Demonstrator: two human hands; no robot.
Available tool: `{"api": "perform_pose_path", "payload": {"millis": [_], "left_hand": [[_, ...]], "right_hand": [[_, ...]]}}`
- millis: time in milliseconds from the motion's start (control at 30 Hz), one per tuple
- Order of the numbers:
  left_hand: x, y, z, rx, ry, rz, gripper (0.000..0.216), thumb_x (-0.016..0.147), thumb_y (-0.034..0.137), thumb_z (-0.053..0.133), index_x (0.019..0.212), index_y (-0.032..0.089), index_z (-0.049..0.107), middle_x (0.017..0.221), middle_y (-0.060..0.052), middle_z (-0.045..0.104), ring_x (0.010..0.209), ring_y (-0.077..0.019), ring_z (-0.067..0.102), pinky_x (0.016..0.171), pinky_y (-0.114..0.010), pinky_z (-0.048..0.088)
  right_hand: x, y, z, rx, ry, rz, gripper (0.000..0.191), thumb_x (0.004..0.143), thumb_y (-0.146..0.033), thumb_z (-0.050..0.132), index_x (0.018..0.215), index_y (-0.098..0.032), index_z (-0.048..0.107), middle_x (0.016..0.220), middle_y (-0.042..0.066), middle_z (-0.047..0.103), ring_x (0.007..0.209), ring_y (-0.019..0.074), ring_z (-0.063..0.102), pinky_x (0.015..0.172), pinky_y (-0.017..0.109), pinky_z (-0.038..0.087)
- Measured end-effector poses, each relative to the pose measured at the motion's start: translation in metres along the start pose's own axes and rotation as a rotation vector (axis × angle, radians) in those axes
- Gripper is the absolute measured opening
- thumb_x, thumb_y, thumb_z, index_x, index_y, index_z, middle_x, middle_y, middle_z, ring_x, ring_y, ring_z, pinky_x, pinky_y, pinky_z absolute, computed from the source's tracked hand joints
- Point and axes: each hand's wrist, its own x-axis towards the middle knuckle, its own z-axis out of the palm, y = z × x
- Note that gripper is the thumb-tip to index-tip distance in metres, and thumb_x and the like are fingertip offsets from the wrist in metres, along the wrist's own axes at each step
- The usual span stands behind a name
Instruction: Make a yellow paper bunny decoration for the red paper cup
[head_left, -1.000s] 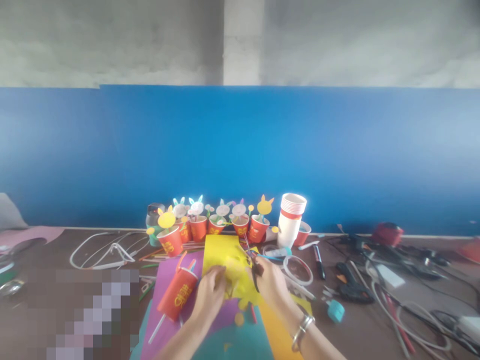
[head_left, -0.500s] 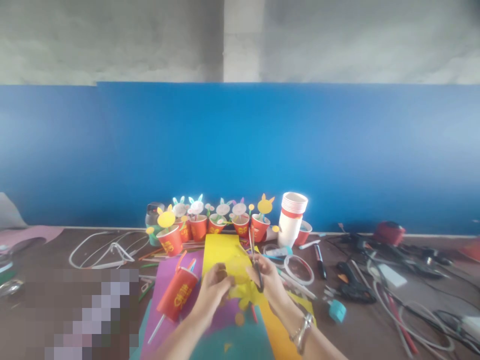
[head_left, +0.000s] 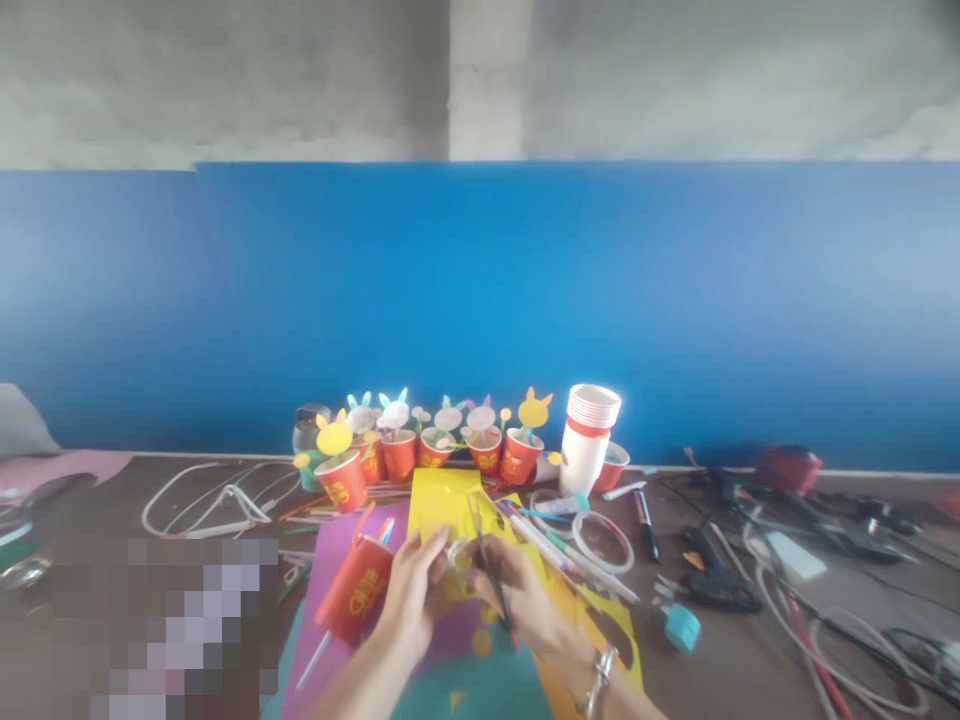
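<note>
Over the coloured paper, my left hand is closed, its thumb and fingers meeting at a small pale, shiny round piece whose kind I cannot make out. My right hand grips dark-handled scissors, their blades pointing up and away from me. Its fingertips are close to the same pale piece. Beneath the hands lie a yellow sheet, a purple sheet and a teal sheet. Small yellow paper circles rest below my hands. Left of my left hand, a red paper cup lies tilted.
Several red cups with paper rabbit heads stand along the back. Right of them is a stack of white cups. A marker, a glue gun and tangled cables lie at right; a white cable lies at left.
The yellow paper piece between my hands is no longer held up there; the pale round piece shows instead. My right hand and scissors have shifted left and down. Another yellow circle shows below.
</note>
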Motion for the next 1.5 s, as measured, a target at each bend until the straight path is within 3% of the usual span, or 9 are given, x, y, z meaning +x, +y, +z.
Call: {"api": "perform_pose_path", "payload": {"millis": [167, 300, 367, 667, 867, 967, 1167, 1500], "left_hand": [[-0.004, -0.003, 0.001, 0.041, -0.082, 0.03, 0.031, 0.053, 0.036, 0.084, 0.066, 0.016, 0.064, 0.039, 0.01, 0.042, 0.037, -0.0055, 0.038, 0.04, -0.017, 0.03], [-0.007, -0.001, 0.003, 0.053, -0.145, 0.059, 0.03, 0.056, 0.034, 0.083, 0.075, 0.015, 0.07, 0.061, 0.001, 0.067, 0.053, -0.0116, 0.057, 0.048, -0.02, 0.041], [-0.007, -0.001, 0.003, 0.059, -0.156, 0.057, 0.031, 0.057, 0.034, 0.083, 0.08, 0.015, 0.072, 0.07, -0.002, 0.071, 0.057, -0.0132, 0.06, 0.05, -0.021, 0.043], [-0.006, -0.003, 0.002, 0.057, -0.16, 0.042, 0.028, 0.057, 0.034, 0.084, 0.072, 0.015, 0.069, 0.052, 0.005, 0.059, 0.046, -0.0084, 0.051, 0.045, -0.019, 0.039], [-0.006, -0.003, 0.001, 0.041, -0.158, 0.045, 0.024, 0.058, 0.032, 0.083, 0.065, 0.015, 0.067, 0.043, 0.008, 0.049, 0.038, -0.0051, 0.04, 0.04, -0.017, 0.033], [-0.005, -0.003, 0.001, 0.032, -0.162, 0.049, 0.024, 0.057, 0.031, 0.084, 0.066, 0.015, 0.068, 0.045, 0.007, 0.053, 0.04, -0.0057, 0.044, 0.041, -0.017, 0.035], [-0.004, -0.005, -0.001, 0.028, -0.21, 0.022, 0.031, 0.06, 0.032, 0.082, 0.083, 0.014, 0.072, 0.071, -0.003, 0.072, 0.059, -0.0147, 0.063, 0.055, -0.024, 0.049], [-0.001, -0.007, -0.003, 0.067, -0.184, 0.026, 0.028, 0.06, 0.033, 0.082, 0.077, 0.014, 0.07, 0.061, 0.0, 0.067, 0.051, -0.0118, 0.059, 0.049, -0.021, 0.045]], "right_hand": [[-0.001, 0.004, 0.004, -0.007, -0.003, -0.011, 0.021, 0.073, -0.037, 0.07, 0.078, -0.02, 0.059, 0.07, -0.002, 0.057, 0.065, 0.0141, 0.05, 0.061, 0.026, 0.042], [0.0, 0.0, 0.002, 0.004, -0.002, -0.003, 0.018, 0.074, -0.036, 0.07, 0.075, -0.021, 0.06, 0.067, -0.003, 0.055, 0.062, 0.0139, 0.049, 0.06, 0.026, 0.04], [0.0, -0.001, 0.002, 0.024, -0.01, -0.016, 0.016, 0.074, -0.035, 0.07, 0.076, -0.022, 0.061, 0.067, -0.004, 0.056, 0.062, 0.0141, 0.049, 0.06, 0.026, 0.04], [-0.001, -0.002, 0.003, 0.027, 0.031, 0.002, 0.031, 0.071, -0.046, 0.073, 0.067, -0.02, 0.056, 0.06, -0.005, 0.044, 0.056, 0.0116, 0.039, 0.053, 0.024, 0.032], [-0.001, -0.009, 0.004, 0.012, 0.042, 0.006, 0.037, 0.07, -0.053, 0.07, 0.063, -0.021, 0.053, 0.055, -0.006, 0.041, 0.052, 0.0117, 0.037, 0.052, 0.025, 0.034], [-0.001, -0.007, 0.003, 0.01, 0.038, 0.01, 0.037, 0.069, -0.052, 0.071, 0.061, -0.021, 0.051, 0.056, -0.006, 0.042, 0.052, 0.0112, 0.036, 0.051, 0.025, 0.033], [0.0, 0.001, 0.001, 0.021, 0.023, -0.011, 0.026, 0.071, -0.042, 0.073, 0.068, -0.021, 0.056, 0.061, -0.005, 0.047, 0.057, 0.0119, 0.042, 0.053, 0.024, 0.034], [-0.001, 0.0, 0.001, 0.064, -0.003, -0.016, 0.023, 0.074, -0.037, 0.071, 0.067, -0.022, 0.055, 0.06, -0.005, 0.047, 0.055, 0.0125, 0.042, 0.054, 0.025, 0.034]]}}
